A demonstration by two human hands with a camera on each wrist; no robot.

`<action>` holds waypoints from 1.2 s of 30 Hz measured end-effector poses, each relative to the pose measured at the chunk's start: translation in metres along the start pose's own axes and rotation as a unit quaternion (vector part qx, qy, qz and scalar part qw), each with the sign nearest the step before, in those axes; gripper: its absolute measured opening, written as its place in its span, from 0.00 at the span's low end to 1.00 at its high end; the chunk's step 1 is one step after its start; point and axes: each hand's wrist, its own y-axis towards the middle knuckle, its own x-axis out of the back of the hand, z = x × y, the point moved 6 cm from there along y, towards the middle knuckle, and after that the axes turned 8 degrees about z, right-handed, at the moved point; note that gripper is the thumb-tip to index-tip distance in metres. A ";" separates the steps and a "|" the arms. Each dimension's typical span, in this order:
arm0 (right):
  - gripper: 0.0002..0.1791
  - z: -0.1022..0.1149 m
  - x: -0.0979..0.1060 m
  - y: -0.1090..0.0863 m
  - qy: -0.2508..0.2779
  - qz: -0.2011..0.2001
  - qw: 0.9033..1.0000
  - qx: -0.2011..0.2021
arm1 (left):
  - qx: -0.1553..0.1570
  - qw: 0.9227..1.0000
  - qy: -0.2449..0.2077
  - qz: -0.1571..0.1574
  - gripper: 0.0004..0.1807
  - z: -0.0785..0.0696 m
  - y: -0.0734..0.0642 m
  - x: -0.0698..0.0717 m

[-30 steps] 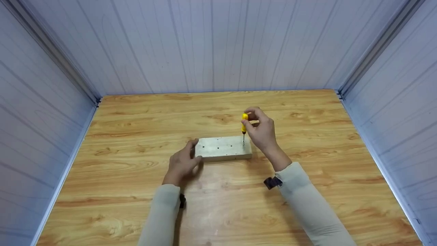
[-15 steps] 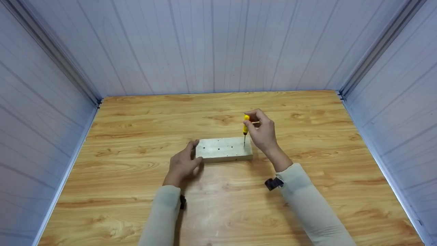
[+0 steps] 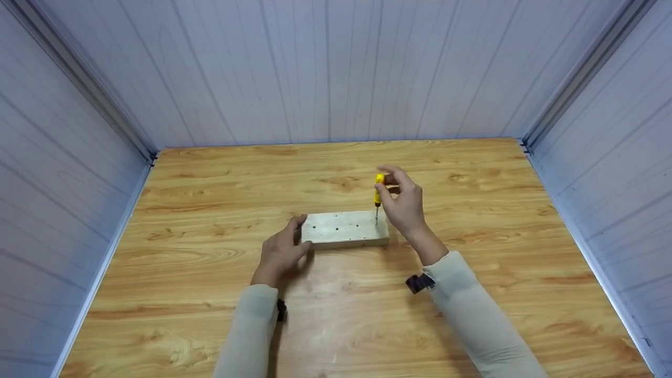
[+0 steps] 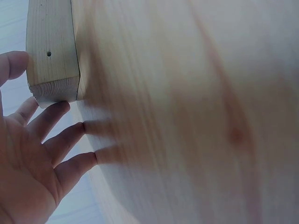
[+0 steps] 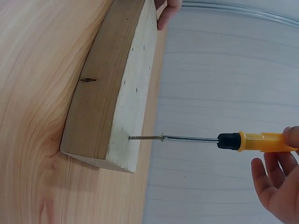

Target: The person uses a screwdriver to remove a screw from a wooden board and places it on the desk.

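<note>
A pale wooden block [image 3: 346, 219] with several small holes lies lengthwise on the table. My left hand [image 3: 282, 249] holds its left end, thumb at the near side and index finger at the far corner; the other fingers [image 4: 70, 140] spread out below the end in the left wrist view. At the block's right end, a screw [image 5: 147, 137] stands with its tip in the top face and most of its thread exposed. The tip of a yellow screwdriver [image 5: 261, 142] meets the screw's head. My right hand [image 3: 405, 205] pinches the upright handle between thumb and fingers.
The wood-grain table [image 3: 336, 315] is bounded by a pale panelled back wall [image 3: 325, 73] and side walls [image 3: 58, 173] to left and right. A dark wrist camera [image 3: 420, 283] sticks out from the right sleeve.
The right fingers have shifted slightly around the screwdriver handle, the index finger lifting a little from its top. Block and left hand keep their places.
</note>
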 end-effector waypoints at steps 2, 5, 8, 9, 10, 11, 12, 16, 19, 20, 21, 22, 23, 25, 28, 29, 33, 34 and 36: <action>0.13 -0.001 0.000 0.000 0.000 -0.007 1.000 -0.004 | -0.001 1.000 0.001 -0.002 0.32 0.000 -0.001 0.000; 0.12 -0.003 0.001 -0.002 0.003 -0.027 1.000 -0.016 | -0.005 1.000 0.003 -0.001 0.32 0.000 -0.001 0.000; 0.12 -0.004 0.003 -0.003 0.004 -0.048 0.999 -0.025 | -0.003 1.000 -0.001 -0.003 0.32 0.000 -0.001 0.000; 0.13 -0.005 0.004 -0.003 0.007 -0.053 0.998 -0.025 | -0.002 1.000 -0.001 -0.003 0.32 0.000 -0.001 -0.001; 0.13 -0.005 0.004 -0.003 0.010 -0.055 0.998 -0.025 | 0.000 1.000 -0.001 -0.005 0.32 0.000 -0.001 -0.001; 0.13 -0.005 0.004 -0.003 0.010 -0.055 0.998 -0.024 | 0.003 1.000 -0.001 -0.006 0.32 0.000 -0.001 -0.001; 0.13 -0.005 0.005 -0.003 0.010 -0.054 0.998 -0.022 | 0.003 1.000 -0.002 -0.006 0.32 0.001 -0.001 -0.001; 0.13 -0.006 0.002 -0.003 0.023 -0.034 0.999 -0.022 | 0.012 1.000 -0.004 -0.007 0.33 0.001 -0.001 -0.002; 0.14 -0.008 0.001 -0.004 0.031 -0.033 0.999 -0.027 | 0.015 1.000 -0.008 -0.009 0.32 0.001 -0.001 -0.001; 0.14 -0.009 0.001 -0.004 0.032 -0.036 0.998 -0.028 | 0.016 1.000 -0.009 -0.010 0.32 0.001 -0.001 -0.001; 0.14 -0.009 0.002 -0.004 0.032 -0.040 0.998 -0.028 | 0.015 1.000 -0.009 -0.011 0.32 0.001 -0.001 -0.001; 0.15 -0.010 0.002 -0.004 0.032 -0.043 0.998 -0.026 | 0.015 1.000 -0.010 -0.011 0.32 0.000 -0.001 -0.001; 0.14 -0.009 0.002 -0.005 0.031 -0.045 0.998 -0.023 | 0.014 1.000 -0.010 -0.011 0.32 0.000 -0.001 0.000; 0.13 -0.008 0.002 -0.004 0.030 -0.044 0.998 -0.015 | 0.014 1.000 -0.011 -0.010 0.32 0.000 -0.001 0.000; 0.13 -0.007 0.001 -0.004 0.029 -0.039 0.999 -0.007 | 0.015 1.000 -0.012 -0.009 0.32 0.001 -0.002 0.000; 0.13 -0.006 0.000 -0.004 0.029 -0.037 0.999 -0.008 | 0.016 1.000 -0.013 -0.009 0.32 0.001 -0.002 0.000; 0.13 -0.006 0.001 -0.005 0.025 -0.042 0.999 -0.015 | 0.014 1.000 -0.011 -0.008 0.32 0.001 -0.001 0.000; 0.13 -0.006 0.001 -0.005 0.023 -0.045 0.999 -0.015 | 0.012 1.000 -0.010 -0.008 0.32 0.001 -0.001 -0.001; 0.14 -0.005 0.002 -0.005 0.023 -0.050 0.998 -0.012 | 0.005 1.000 -0.008 -0.009 0.32 0.000 -0.001 -0.001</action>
